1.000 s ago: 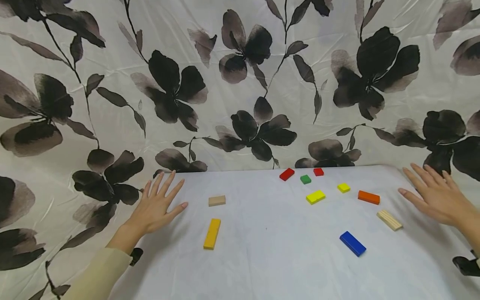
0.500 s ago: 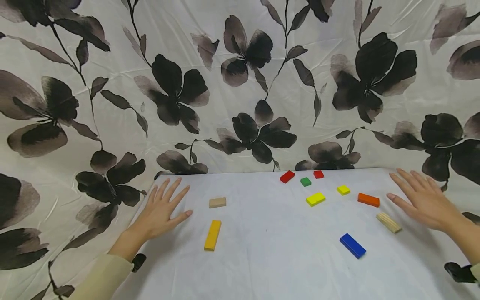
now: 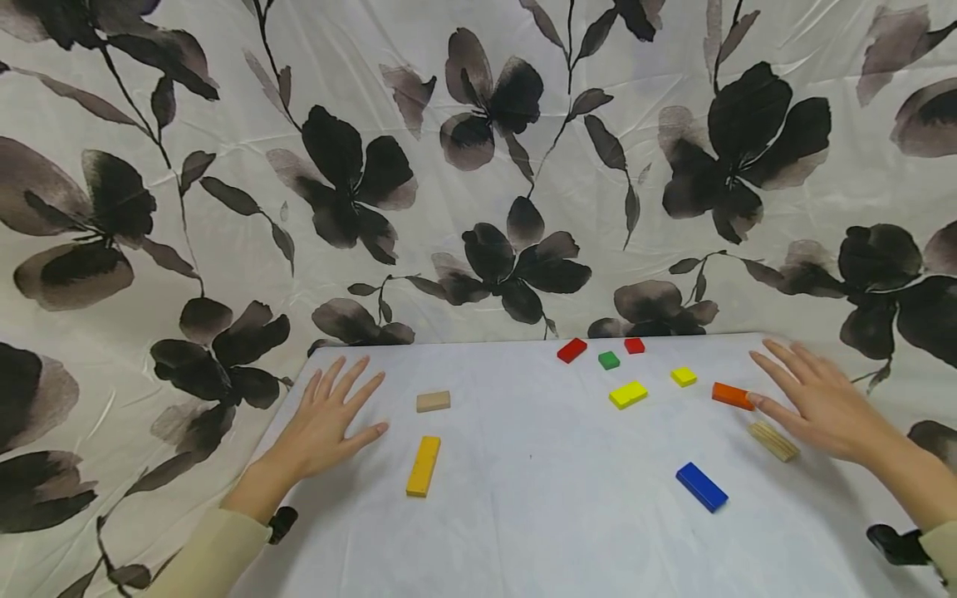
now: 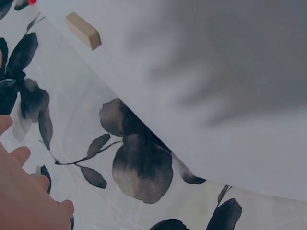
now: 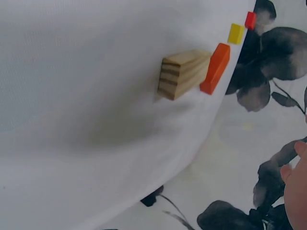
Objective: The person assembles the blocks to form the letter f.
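Note:
My left hand (image 3: 317,428) hovers over the left side of the white table with its fingers spread, holding nothing. Nearest to it are a plain wooden block (image 3: 433,402) and a long amber-yellow block (image 3: 423,467). On the other side my right hand (image 3: 826,403), also with fingers spread and nothing held, hangs above the table's right part. Its thumb overlaps the end of an orange block (image 3: 730,395) in the head view; contact cannot be told. Below the thumb lies a striped wooden block (image 3: 773,441), seen large in the right wrist view. A blue block (image 3: 702,487) lies nearer me.
Toward the back of the white table (image 3: 523,531) lie two red blocks, one longer (image 3: 571,350) and one small (image 3: 634,345), a green block (image 3: 609,360), a yellow block (image 3: 628,394) and a smaller yellow block (image 3: 684,377). A floral cloth (image 3: 478,191) hangs behind.
Both hands have moved inward over the table, the right hand further, from beyond the orange block to overlapping its end. The blocks lie where they were.

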The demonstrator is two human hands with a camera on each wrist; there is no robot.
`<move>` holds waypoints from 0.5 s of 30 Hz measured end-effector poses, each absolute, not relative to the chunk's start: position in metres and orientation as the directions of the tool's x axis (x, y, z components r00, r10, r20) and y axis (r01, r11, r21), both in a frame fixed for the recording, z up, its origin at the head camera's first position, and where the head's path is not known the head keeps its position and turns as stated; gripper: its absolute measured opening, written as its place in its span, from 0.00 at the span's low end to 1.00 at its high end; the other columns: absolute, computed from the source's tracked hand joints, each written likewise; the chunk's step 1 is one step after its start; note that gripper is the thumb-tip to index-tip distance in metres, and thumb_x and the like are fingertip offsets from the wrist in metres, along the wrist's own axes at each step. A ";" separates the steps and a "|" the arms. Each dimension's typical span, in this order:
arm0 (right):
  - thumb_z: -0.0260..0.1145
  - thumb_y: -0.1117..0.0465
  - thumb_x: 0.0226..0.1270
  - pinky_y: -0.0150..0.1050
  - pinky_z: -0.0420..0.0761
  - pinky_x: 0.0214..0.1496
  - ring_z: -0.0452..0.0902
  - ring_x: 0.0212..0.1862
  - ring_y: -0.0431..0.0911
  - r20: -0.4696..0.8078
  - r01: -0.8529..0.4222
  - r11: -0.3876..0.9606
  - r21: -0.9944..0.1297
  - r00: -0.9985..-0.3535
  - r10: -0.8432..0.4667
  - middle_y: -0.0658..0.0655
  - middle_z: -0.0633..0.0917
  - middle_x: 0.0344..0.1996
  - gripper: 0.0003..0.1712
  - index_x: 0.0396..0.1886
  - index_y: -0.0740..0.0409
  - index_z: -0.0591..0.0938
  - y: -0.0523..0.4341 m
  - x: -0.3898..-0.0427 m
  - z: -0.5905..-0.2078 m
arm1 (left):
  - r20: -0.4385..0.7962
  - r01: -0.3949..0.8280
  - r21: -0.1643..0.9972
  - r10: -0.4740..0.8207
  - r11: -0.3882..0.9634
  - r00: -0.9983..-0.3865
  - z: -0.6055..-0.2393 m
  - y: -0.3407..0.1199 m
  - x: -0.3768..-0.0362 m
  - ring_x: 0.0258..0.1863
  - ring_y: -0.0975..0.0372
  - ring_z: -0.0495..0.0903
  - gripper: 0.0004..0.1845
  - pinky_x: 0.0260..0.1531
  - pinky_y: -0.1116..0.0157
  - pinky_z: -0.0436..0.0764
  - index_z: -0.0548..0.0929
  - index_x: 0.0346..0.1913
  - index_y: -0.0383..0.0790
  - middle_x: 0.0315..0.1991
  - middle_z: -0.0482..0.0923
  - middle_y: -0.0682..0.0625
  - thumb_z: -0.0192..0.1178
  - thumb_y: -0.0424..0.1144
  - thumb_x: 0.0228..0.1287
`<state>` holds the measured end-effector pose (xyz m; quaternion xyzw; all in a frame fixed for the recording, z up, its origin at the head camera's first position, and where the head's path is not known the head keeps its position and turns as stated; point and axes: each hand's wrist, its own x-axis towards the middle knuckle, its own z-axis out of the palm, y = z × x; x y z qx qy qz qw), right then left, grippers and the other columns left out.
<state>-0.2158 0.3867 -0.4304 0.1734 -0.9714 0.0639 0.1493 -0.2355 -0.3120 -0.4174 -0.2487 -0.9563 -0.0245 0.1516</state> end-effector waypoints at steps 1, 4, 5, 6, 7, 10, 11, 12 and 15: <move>0.61 0.45 0.76 0.65 0.27 0.77 0.40 0.79 0.72 0.315 -0.361 0.930 -0.074 -0.893 -0.322 0.66 0.50 0.82 0.45 0.83 0.54 0.54 0.386 -0.215 -0.431 | 0.301 0.487 -0.022 0.470 0.873 -0.830 -0.418 -0.311 -0.235 0.80 0.38 0.43 0.42 0.72 0.31 0.44 0.64 0.79 0.49 0.82 0.49 0.42 0.60 0.64 0.68; 0.63 0.45 0.75 0.69 0.33 0.77 0.43 0.78 0.73 0.319 -0.371 0.923 -0.097 -0.891 -0.324 0.66 0.53 0.80 0.45 0.82 0.55 0.56 0.382 -0.214 -0.432 | 0.305 0.501 -0.002 0.477 0.866 -0.824 -0.420 -0.309 -0.235 0.79 0.36 0.45 0.43 0.70 0.29 0.48 0.65 0.79 0.48 0.82 0.51 0.41 0.64 0.62 0.66; 0.63 0.45 0.75 0.71 0.36 0.76 0.45 0.77 0.73 0.317 -0.373 0.922 -0.108 -0.892 -0.323 0.67 0.54 0.80 0.44 0.82 0.55 0.56 0.381 -0.214 -0.432 | 0.308 0.507 0.003 0.481 0.862 -0.821 -0.420 -0.308 -0.235 0.79 0.36 0.46 0.43 0.70 0.29 0.49 0.65 0.78 0.48 0.81 0.52 0.41 0.65 0.61 0.65; 0.63 0.45 0.75 0.74 0.39 0.74 0.46 0.77 0.74 0.313 -0.372 0.920 -0.121 -0.894 -0.320 0.68 0.55 0.79 0.44 0.81 0.55 0.58 0.379 -0.214 -0.432 | 0.312 0.512 0.011 0.483 0.859 -0.818 -0.421 -0.307 -0.234 0.79 0.36 0.47 0.43 0.69 0.28 0.50 0.66 0.78 0.47 0.81 0.52 0.41 0.66 0.61 0.65; 0.63 0.45 0.75 0.76 0.41 0.73 0.47 0.76 0.74 0.302 -0.369 0.919 -0.137 -0.899 -0.316 0.68 0.56 0.79 0.44 0.81 0.55 0.58 0.377 -0.214 -0.432 | 0.316 0.517 0.022 0.485 0.856 -0.816 -0.421 -0.306 -0.234 0.78 0.36 0.47 0.43 0.68 0.28 0.52 0.67 0.77 0.47 0.81 0.53 0.41 0.67 0.60 0.64; 0.64 0.43 0.74 0.80 0.52 0.66 0.52 0.73 0.74 0.272 -0.357 0.918 -0.171 -0.913 -0.305 0.69 0.57 0.78 0.44 0.81 0.55 0.59 0.372 -0.213 -0.431 | 0.321 0.529 0.061 0.485 0.846 -0.813 -0.422 -0.304 -0.232 0.77 0.36 0.50 0.43 0.67 0.28 0.55 0.68 0.77 0.46 0.80 0.55 0.40 0.70 0.58 0.63; 0.65 0.43 0.73 0.81 0.55 0.64 0.54 0.72 0.74 0.261 -0.354 0.916 -0.186 -0.917 -0.302 0.68 0.57 0.78 0.44 0.81 0.54 0.59 0.371 -0.213 -0.430 | 0.319 0.531 0.073 0.485 0.844 -0.814 -0.422 -0.303 -0.232 0.77 0.36 0.51 0.43 0.67 0.29 0.56 0.68 0.76 0.46 0.80 0.55 0.41 0.70 0.57 0.62; 0.65 0.43 0.73 0.81 0.57 0.62 0.54 0.72 0.73 0.254 -0.353 0.913 -0.204 -0.920 -0.299 0.68 0.57 0.78 0.45 0.81 0.54 0.59 0.369 -0.212 -0.430 | 0.317 0.531 0.084 0.483 0.843 -0.816 -0.423 -0.302 -0.231 0.77 0.36 0.52 0.43 0.66 0.29 0.57 0.68 0.76 0.46 0.80 0.56 0.41 0.71 0.57 0.62; 0.68 0.44 0.71 0.81 0.60 0.58 0.56 0.70 0.73 0.238 -0.350 0.893 -0.283 -0.927 -0.288 0.68 0.57 0.78 0.46 0.81 0.54 0.60 0.366 -0.210 -0.429 | 0.307 0.531 0.106 0.480 0.841 -0.822 -0.423 -0.300 -0.230 0.75 0.37 0.55 0.44 0.64 0.28 0.61 0.68 0.76 0.46 0.79 0.57 0.41 0.72 0.56 0.61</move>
